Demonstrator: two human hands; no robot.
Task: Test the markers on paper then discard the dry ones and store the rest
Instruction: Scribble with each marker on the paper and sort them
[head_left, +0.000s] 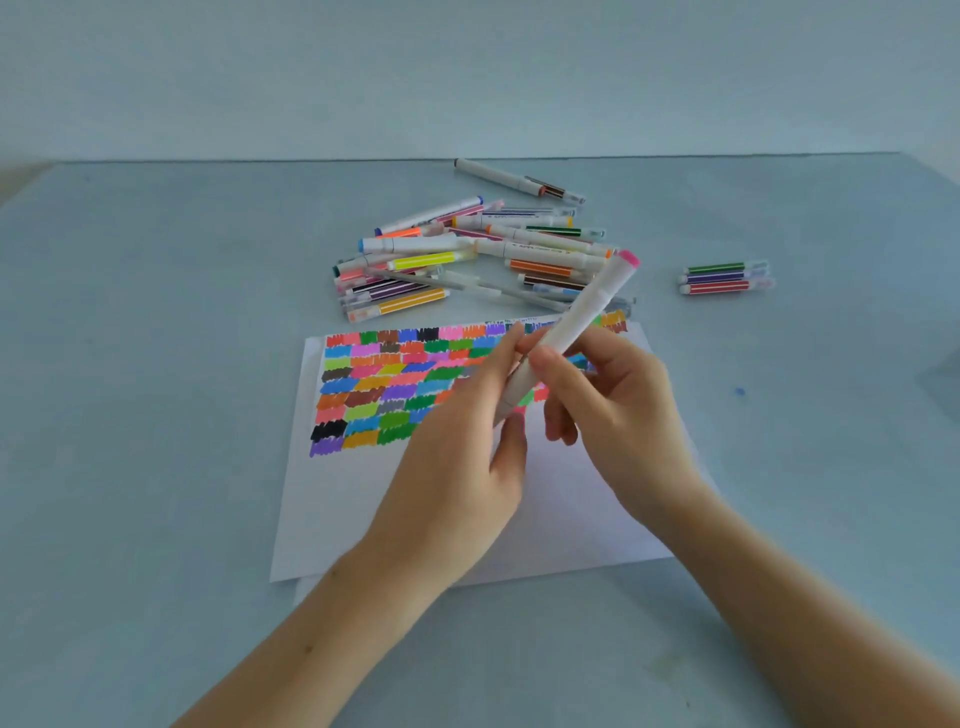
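A white marker with a pink end cap (582, 317) is held slanted above the paper. My right hand (613, 405) grips its middle with thumb and fingers. My left hand (467, 457) pinches the marker's lower end, whose tip is hidden by the fingers. The white paper (519, 514) lies under both hands, its upper half filled with rows of coloured test scribbles (379, 389). A heap of several markers (467, 254) lies beyond the paper.
Three short markers, green, purple and red (727, 278), lie side by side to the right of the heap. One white marker (514, 179) lies alone behind the heap. A small blue ink spot (740, 391) marks the pale blue table right of the paper.
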